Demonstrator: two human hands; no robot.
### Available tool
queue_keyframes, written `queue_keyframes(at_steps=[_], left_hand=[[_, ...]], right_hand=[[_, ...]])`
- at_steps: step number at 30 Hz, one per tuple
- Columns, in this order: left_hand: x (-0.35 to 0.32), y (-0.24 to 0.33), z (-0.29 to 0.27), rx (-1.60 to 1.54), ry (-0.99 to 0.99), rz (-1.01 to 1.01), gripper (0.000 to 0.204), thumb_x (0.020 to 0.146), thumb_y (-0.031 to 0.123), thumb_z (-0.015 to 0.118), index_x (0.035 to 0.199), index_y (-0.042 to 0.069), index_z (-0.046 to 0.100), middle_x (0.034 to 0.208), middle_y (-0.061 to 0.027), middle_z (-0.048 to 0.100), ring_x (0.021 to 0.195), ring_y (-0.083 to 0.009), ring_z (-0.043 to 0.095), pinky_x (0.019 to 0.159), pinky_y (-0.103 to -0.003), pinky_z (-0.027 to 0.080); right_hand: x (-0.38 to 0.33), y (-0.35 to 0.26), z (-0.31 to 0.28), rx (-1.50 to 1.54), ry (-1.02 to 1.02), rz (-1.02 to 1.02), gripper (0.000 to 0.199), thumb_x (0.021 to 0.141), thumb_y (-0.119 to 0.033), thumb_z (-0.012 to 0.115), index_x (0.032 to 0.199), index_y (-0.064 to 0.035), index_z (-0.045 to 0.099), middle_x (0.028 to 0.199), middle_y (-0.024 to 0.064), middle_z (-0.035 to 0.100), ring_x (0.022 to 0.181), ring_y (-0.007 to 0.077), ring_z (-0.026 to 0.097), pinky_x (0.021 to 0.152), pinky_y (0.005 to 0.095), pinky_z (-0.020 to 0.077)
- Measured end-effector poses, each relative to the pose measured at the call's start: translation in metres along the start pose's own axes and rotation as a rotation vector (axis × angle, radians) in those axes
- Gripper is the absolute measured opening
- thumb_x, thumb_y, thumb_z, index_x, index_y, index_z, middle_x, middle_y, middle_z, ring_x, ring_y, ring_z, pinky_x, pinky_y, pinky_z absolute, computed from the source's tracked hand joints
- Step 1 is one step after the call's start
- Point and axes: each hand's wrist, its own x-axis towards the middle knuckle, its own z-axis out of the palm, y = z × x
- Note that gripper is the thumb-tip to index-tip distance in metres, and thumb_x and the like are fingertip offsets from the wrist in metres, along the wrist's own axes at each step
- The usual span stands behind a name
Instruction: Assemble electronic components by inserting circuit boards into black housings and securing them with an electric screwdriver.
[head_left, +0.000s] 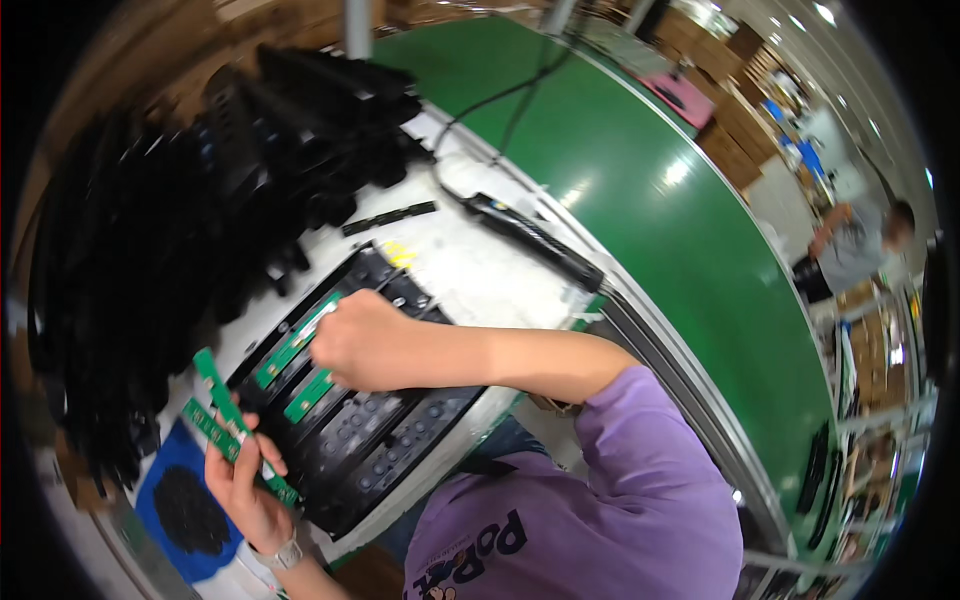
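A black plastic tray with several long slots (350, 455) lies slantwise on the white worktop before me. Two narrow green circuit boards show in its slots: one farther off (285, 357), one nearer (308, 398). My right hand (358, 342) is closed, knuckles up, over these boards; whatever its fingertips hold is hidden beneath it. At the tray's left edge my left hand (248, 485) grips several more green circuit boards (218, 390), fanned between thumb and fingers.
Black plastic parts (200, 220) are heaped high on the left. A blue container (165, 540) holds small black pieces. Beyond the tray lie a thin black strip (390, 218) and a black corded cylindrical tool (535, 240). A green surface (620, 190) extends right; another person (860, 245) stands far off.
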Motion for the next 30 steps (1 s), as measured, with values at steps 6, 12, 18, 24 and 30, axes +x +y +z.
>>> queue_keyframes(at_steps=[6, 12, 18, 24, 30], left_hand=[[-0.003, -0.007, -0.008, 0.032, 0.036, 0.009, 0.042, 0.091, 0.008, 0.053, 0.129, -0.004, 0.043, 0.096, -0.0107, 0.061, 0.056, -0.0095, 0.049, 0.047, -0.02, 0.039], [-0.003, -0.007, 0.003, 0.089, 0.024, 0.003, 0.04, 0.088, 0.005, 0.057, 0.125, -0.003, 0.045, 0.087, -0.0105, 0.065, 0.047, -0.0092, 0.048, 0.041, -0.019, 0.035], [-0.003, -0.009, 0.005, -0.126, -0.135, 0.04, 0.024, 0.086, 0.002, 0.054, 0.109, 0.001, 0.047, 0.084, -0.005, 0.058, 0.05, -0.0081, 0.049, 0.044, -0.019, 0.035], [-0.006, -0.01, 0.0, -0.009, -0.122, 0.127, 0.026, 0.09, 0.004, 0.05, 0.114, 0.003, 0.041, 0.082, -0.0028, 0.058, 0.054, -0.0067, 0.05, 0.046, -0.018, 0.035], [-0.013, -0.009, 0.004, 0.489, 0.048, 0.456, 0.023, 0.094, 0.006, 0.048, 0.115, 0.0, 0.044, 0.08, -0.006, 0.059, 0.059, -0.0073, 0.054, 0.051, -0.019, 0.043]], right_hand=[[0.007, -0.007, -0.011, 0.064, -0.152, 0.011, 0.021, 0.066, -0.023, 0.07, 0.061, -0.0038, 0.063, 0.068, 0.0139, 0.064, 0.065, 0.0306, 0.065, 0.055, 0.0397, 0.05], [-0.004, -0.029, -0.024, 0.394, 0.448, -0.192, 0.013, 0.074, -0.022, 0.067, 0.078, -0.0104, 0.063, 0.071, 0.0036, 0.058, 0.062, 0.0242, 0.061, 0.053, 0.0345, 0.0486], [0.014, -0.051, -0.013, 0.556, 0.431, -0.174, 0.015, 0.073, -0.011, 0.067, 0.086, -0.0033, 0.066, 0.074, 0.0079, 0.063, 0.06, 0.0231, 0.063, 0.054, 0.0303, 0.0509], [0.024, -0.071, -0.005, 0.741, 0.37, -0.008, 0.012, 0.076, -0.002, 0.069, 0.087, -0.0003, 0.064, 0.072, 0.0034, 0.064, 0.06, 0.0079, 0.059, 0.054, 0.0199, 0.046], [0.031, -0.085, 0.003, 1.428, 0.341, 0.317, 0.013, 0.083, -0.005, 0.064, 0.083, 0.0079, 0.063, 0.066, 0.0079, 0.065, 0.05, 0.0081, 0.06, 0.046, 0.0188, 0.0464]])
